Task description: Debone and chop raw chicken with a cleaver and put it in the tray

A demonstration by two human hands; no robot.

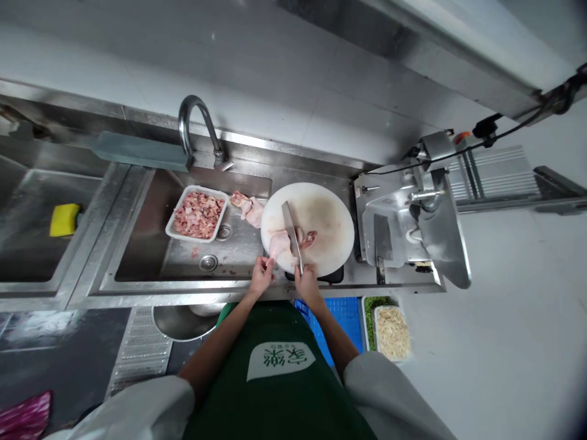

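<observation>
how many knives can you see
2. One knife is in the right hand, over the round board; a cleaver lies at the slicer.

The tub [197, 213] of chopped meat sat in the sink [183, 260], left of the round board [328, 235]. The knife [292, 232] lay across the board between meat pieces. Right of the board stood the slicer [426, 195]; the faucet [202, 122] rose behind the sink.

The one camera sits on the person's head and looks forward and steeply down, close enough to show the round white cutting board [328, 250] and the shiny metal sink [178, 263].
</observation>
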